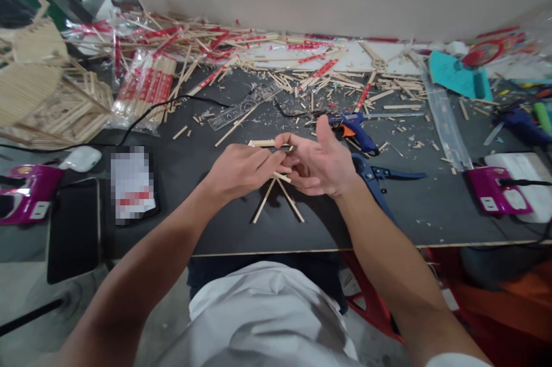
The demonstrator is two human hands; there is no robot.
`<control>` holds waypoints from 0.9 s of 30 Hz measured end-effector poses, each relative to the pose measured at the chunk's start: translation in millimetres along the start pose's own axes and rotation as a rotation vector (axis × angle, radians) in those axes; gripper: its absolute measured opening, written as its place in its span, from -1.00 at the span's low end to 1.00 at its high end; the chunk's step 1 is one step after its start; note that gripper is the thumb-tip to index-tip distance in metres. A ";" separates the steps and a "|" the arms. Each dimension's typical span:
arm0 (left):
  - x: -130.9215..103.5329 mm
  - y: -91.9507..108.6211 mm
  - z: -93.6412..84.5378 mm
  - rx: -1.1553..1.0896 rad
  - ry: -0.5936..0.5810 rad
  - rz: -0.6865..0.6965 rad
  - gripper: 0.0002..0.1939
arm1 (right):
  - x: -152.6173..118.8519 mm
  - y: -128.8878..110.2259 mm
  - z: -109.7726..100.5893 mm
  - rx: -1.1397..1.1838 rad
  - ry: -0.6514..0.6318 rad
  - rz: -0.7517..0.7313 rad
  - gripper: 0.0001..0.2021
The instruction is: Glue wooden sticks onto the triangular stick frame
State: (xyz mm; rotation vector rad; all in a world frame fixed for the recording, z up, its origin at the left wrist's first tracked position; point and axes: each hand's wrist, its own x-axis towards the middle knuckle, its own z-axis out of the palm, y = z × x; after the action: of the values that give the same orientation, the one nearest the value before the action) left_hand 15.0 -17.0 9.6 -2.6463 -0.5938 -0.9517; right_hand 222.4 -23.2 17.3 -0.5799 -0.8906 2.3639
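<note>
Two hands [241, 170] [328, 165] at stick frame [282, 177], red-printed wrappers [161, 82] — lettering illegible

Stick frame [264, 201]: at the hands [244, 168], over the counter [224, 240] front
Cutter [380, 172]: right of the frame
Glue gun [364, 134]: behind the cutter (loose sticks [402, 107] scattered farther back)
Bagged sticks [149, 88]: left rear, just right of the stick model [30, 88]
Power socket [502, 195]: far right

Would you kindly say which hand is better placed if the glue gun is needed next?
Probably the right hand: the glue gun lies just beyond it, while the left hand is farther off; both are at the sticks.
</note>
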 end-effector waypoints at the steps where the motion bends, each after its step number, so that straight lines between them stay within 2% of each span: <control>1: 1.2 0.4 -0.8 0.010 -0.028 0.004 -0.70 | -0.8 -0.9 0.6 -0.027 0.021 0.009 -0.30; 7: 5.5 3.6 0.2 0.044 -0.074 0.047 -0.65 | -3.3 -2.2 1.4 -0.145 0.146 0.043 -0.34; 12: 4.8 5.9 2.1 0.107 -0.103 0.050 -0.66 | -3.4 -2.4 2.5 -0.168 0.185 0.053 -0.38; 16: 5.9 6.3 1.9 0.121 -0.079 0.049 -0.64 | -3.4 -4.2 1.5 -0.131 0.173 0.069 -0.41; 20: 8.0 5.3 0.1 0.052 -0.083 -0.011 -0.63 | -2.5 -5.1 -2.7 -0.088 0.153 0.068 -0.39; 27: 2.3 0.6 -0.3 -0.089 -0.030 -0.050 -0.77 | -1.6 -7.2 -6.7 -0.015 0.070 0.038 -0.36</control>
State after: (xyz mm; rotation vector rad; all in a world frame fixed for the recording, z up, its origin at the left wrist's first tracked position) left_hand 16.7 -17.1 11.2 -2.7404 -0.6417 -0.9761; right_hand 229.8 -16.5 18.0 -0.6868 -0.8740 2.3572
